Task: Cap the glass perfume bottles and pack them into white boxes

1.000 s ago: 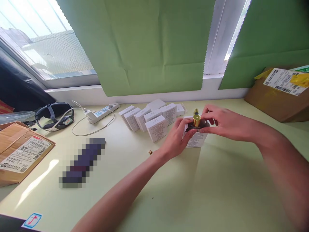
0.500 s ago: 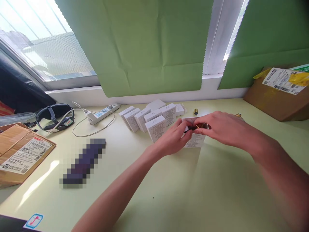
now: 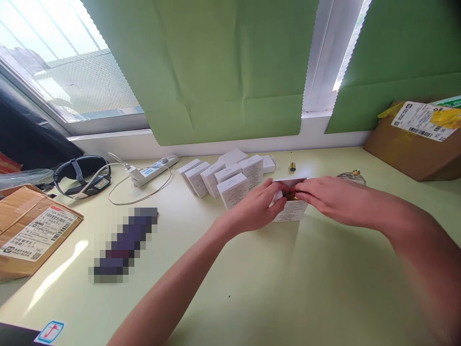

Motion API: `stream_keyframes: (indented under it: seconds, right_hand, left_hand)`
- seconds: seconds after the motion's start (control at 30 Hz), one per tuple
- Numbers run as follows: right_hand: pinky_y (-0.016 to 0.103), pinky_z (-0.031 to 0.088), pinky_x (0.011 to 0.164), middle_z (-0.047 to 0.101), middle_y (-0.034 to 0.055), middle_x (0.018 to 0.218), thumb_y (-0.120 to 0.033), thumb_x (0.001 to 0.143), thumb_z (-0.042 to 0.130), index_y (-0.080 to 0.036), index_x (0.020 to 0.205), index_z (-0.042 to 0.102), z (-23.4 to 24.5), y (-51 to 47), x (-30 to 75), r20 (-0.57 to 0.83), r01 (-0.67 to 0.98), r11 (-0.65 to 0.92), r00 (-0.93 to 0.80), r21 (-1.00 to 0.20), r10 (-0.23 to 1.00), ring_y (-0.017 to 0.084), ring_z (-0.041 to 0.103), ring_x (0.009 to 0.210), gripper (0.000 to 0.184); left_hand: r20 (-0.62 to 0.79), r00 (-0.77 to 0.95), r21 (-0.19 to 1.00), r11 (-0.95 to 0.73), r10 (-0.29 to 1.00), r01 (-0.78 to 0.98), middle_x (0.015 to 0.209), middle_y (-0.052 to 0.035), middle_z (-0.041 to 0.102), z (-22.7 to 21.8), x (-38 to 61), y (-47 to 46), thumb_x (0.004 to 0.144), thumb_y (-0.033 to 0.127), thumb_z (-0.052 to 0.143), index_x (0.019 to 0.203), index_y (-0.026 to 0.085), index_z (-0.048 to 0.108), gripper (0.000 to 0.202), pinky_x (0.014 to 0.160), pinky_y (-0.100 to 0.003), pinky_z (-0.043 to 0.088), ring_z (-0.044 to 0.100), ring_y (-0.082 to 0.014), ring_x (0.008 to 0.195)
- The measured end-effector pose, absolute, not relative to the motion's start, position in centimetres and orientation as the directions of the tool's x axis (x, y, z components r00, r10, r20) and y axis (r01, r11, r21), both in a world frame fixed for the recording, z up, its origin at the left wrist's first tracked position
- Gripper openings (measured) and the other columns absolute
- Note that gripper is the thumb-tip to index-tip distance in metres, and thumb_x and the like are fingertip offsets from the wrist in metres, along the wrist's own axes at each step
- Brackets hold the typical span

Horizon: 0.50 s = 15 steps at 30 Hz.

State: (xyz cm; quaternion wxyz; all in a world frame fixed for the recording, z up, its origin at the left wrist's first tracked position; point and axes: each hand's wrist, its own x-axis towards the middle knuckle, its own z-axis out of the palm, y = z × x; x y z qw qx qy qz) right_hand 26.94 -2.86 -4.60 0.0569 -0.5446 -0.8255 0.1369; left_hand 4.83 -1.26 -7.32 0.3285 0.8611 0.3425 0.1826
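A small white printed box point(image 3: 289, 212) stands upright on the table with its top open and its back flap raised. My left hand point(image 3: 264, 204) grips the box at its upper left, fingers closed at the opening. My right hand point(image 3: 324, 192) reaches over the right side of the opening with fingertips pressed together. Something gold-coloured point(image 3: 292, 196) glints in the opening below them; its shape is mostly hidden, and I cannot tell whether the right fingers hold it. Behind the right hand is a clear glass bottle point(image 3: 351, 178) with a gold top. A gold cap point(image 3: 292, 166) stands beyond the box.
Several closed white boxes point(image 3: 233, 191) stand in a group left of my hands. Further left are a power strip point(image 3: 154, 170) with a white cable, a black headset point(image 3: 82, 175), a blurred dark object point(image 3: 126, 245) and a carton point(image 3: 39, 230). Another carton point(image 3: 414, 144) sits at right.
My right hand has lowered and flattened over the box opening. The gold and glassy object by its fingers now shows only as a glint inside. The bottle behind is more visible.
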Motion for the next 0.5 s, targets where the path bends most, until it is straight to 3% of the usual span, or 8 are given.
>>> stream_keyframes:
  seconds: [0.1,0.3,0.37,0.5]
  right_hand:
    - [0.032,0.042,0.063,0.075,0.0033,0.089,-0.04,0.096,0.046,-0.035,0.105,0.074,-4.4,-2.9,26.9,-0.038,0.891,0.351,-0.377,-0.286,0.925,0.026,0.069,0.079,0.03]
    - [0.03,0.034,0.053,0.07,-0.0019,0.074,-0.042,0.09,0.053,-0.033,0.08,0.069,-3.7,-2.9,24.9,-0.059,0.938,0.172,-0.198,-0.3,0.978,0.021,0.063,0.064,0.021]
    - [0.03,0.034,0.052,0.069,-0.0016,0.077,-0.048,0.085,0.06,-0.029,0.076,0.062,-4.0,-2.6,24.8,-0.024,0.946,0.115,-0.129,-0.304,0.991,0.02,0.062,0.065,0.021]
    - [0.03,0.035,0.053,0.065,0.0026,0.097,-0.063,0.074,0.069,-0.027,0.086,0.048,-5.2,-1.9,25.5,0.077,0.937,0.035,-0.009,-0.349,0.997,0.02,0.06,0.068,0.043]
  left_hand:
    - [0.054,0.71,0.674,-0.551,0.702,0.493,0.127,-0.006,0.054,-7.0,4.5,-1.6,0.104,0.035,0.037,0.126,0.028,0.05,0.027,0.098,-0.041,0.049,0.06,-0.0192,0.103]
    - [0.074,0.764,0.599,-0.641,0.641,0.479,0.133,-0.0086,0.054,-6.0,4.0,-1.8,0.104,0.031,0.038,0.129,0.026,0.046,0.027,0.099,-0.042,0.049,0.055,-0.0227,0.116]
    - [0.046,0.771,0.581,-0.645,0.635,0.496,0.13,-0.0095,0.056,-5.7,3.8,-1.8,0.104,0.032,0.038,0.126,0.024,0.047,0.025,0.097,-0.043,0.05,0.057,-0.0231,0.113]
    - [0.03,0.79,0.578,-0.656,0.612,0.486,0.129,-0.0087,0.057,-5.3,3.8,-1.7,0.104,0.031,0.039,0.124,0.024,0.047,0.023,0.093,-0.041,0.051,0.058,-0.0225,0.111]
